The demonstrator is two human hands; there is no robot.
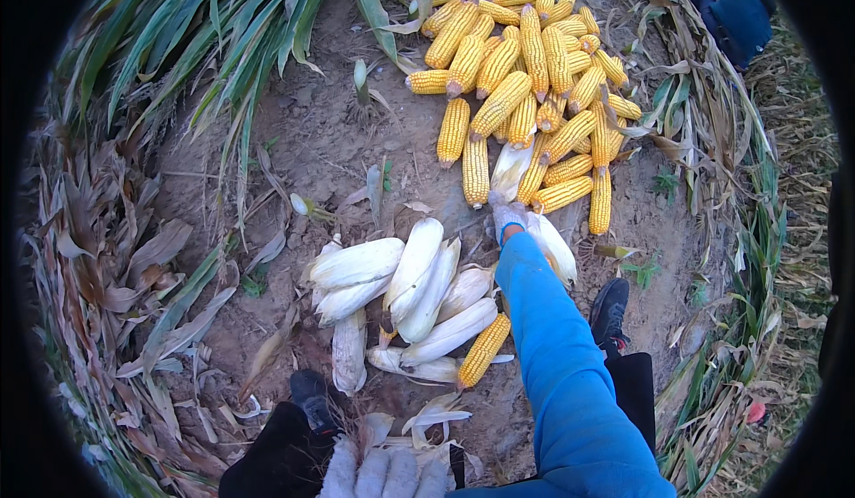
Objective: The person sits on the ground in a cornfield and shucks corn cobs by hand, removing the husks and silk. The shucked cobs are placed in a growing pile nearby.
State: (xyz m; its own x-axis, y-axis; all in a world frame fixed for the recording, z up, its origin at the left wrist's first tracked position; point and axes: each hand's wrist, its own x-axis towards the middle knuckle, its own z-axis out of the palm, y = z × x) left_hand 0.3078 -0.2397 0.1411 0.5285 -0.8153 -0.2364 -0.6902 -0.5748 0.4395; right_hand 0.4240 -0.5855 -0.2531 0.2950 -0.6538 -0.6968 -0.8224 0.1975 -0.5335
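My right hand (506, 211), in a pale knit work glove under a blue sleeve, reaches forward to the near edge of a heap of husked yellow corn ears (501, 104). It is at the base of a corn ear in pale husk (511, 169); its grip is hard to make out. Another husked-over ear (553, 247) lies beside the wrist. My left hand (384, 474), gloved too, is at the bottom edge by loose husk pieces, its palm side hidden. Between my hands lie several ears in white husk (361, 264) and one bare yellow ear (484, 351).
Cut green corn stalks (200, 30) lie at upper left, dry leaves (100, 284) along the left side. More stalks and leaves (728, 130) line the right. Short cut stubs (361, 80) (302, 205) stick up from the soil. A dark blue item (735, 20) is at upper right.
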